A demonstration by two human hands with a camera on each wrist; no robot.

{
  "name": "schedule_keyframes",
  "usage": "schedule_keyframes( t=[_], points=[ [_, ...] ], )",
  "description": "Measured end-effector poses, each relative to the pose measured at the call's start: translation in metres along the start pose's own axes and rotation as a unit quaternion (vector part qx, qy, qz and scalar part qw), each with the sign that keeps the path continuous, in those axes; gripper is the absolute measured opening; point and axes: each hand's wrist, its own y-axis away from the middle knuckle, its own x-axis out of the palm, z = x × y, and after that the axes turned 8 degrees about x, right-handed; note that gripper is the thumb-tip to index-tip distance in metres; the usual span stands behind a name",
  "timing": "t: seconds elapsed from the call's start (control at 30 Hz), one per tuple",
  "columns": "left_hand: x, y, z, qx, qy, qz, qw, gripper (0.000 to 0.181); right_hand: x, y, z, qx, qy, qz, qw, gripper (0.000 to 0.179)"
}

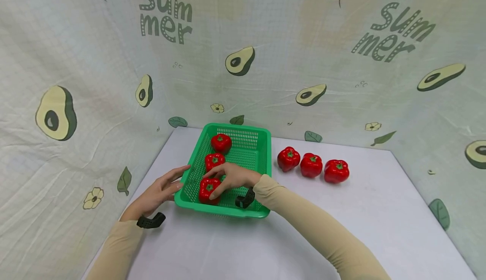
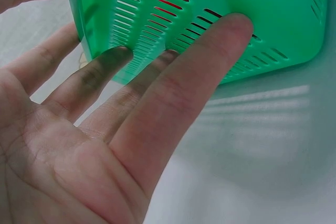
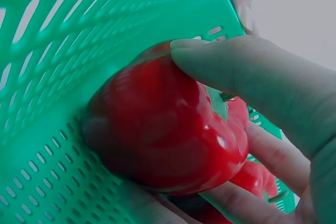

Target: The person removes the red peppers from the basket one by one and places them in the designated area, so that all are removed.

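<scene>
1. The red bell pepper (image 1: 205, 190) sat inside the green slotted basket (image 1: 224, 211), towards 7 to 8 o'clock of its floor as the head view showed it.
2. The right grip (image 1: 232, 176) was gripping this pepper, its thumb (image 3: 210, 59) pressed on the glossy skin near the green stem (image 3: 216, 103) and its other fingers passing underneath.
3. The left grip (image 1: 161, 191), at 8 to 9 o'clock of the basket, was not clenched: fairly straight fingers touched the slotted outer wall. Whether its thumb hooked the rim I could not tell.
4. The pepper looked likely to be light and firm, hollow if real, with a slick skin that might slide under fingertips.
5. Its lobed shoulders seemed the best hold, thumb and fingers spread across them; the short stem offered little purchase, and hard squeezing might dent the walls.
6. The basket looked light, thin and slightly flexible, so steadying it by the side wall or rim made sense.
7. Two other peppers (image 1: 221, 144) lay inside at 10 and 11 o'clock; three outside peppers (image 1: 311, 166) stood on the counter (image 1: 398, 212) towards 3 o'clock.
</scene>
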Motion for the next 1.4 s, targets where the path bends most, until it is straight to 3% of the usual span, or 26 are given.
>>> schedule_keyframes(
  t=[0.3,0.57,0.83,1.4],
  points=[
    [0.002,0.0,0.0,0.0,0.017,-0.011,0.9998,0.054,-0.002,0.004,0.004,-0.01,0.024,-0.015,0.9995,0.058],
    [0.002,0.001,-0.001,0.001,0.023,-0.011,0.9997,0.054,-0.005,0.009,0.005,-0.006,0.012,-0.026,0.9996,0.059],
    [0.003,-0.001,-0.002,0.0,0.018,-0.016,0.9997,0.054,-0.012,0.018,0.012,-0.027,0.049,-0.056,0.9969,0.06],
    [0.004,-0.001,-0.002,-0.005,0.014,-0.02,0.9997,0.054,-0.033,0.048,0.022,-0.041,0.027,-0.097,0.9941,0.061]
  ],
)
